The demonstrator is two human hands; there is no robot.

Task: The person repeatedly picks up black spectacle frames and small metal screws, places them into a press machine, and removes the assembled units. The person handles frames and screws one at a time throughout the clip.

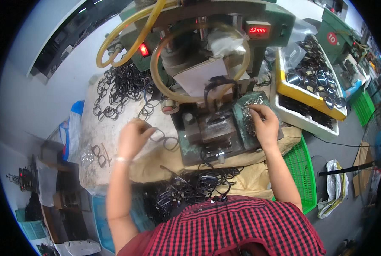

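My left hand (133, 138) is closed at the left of the machine, its fingertips on a dark eyeglass frame (164, 138) held over the pale tabletop; motion blurs it a little. On the other side, my right hand (266, 127) pinches thumb and finger together at a green tray (240, 112) heaped with tiny metal parts (253, 100). Whatever is between those fingertips is too small to make out. Between my hands sits the metal fixture (218, 133) of a green press (267, 12), with a dark curved guard (208, 91) above it.
Dark eyeglass frames (122, 87) lie heaped at the back left, and more frames (199, 183) pile up near my lap. Foam boxes (284, 79) of glasses stand at the right, above a green basket (305, 179). A yellowish hose (156, 81) loops before the press.
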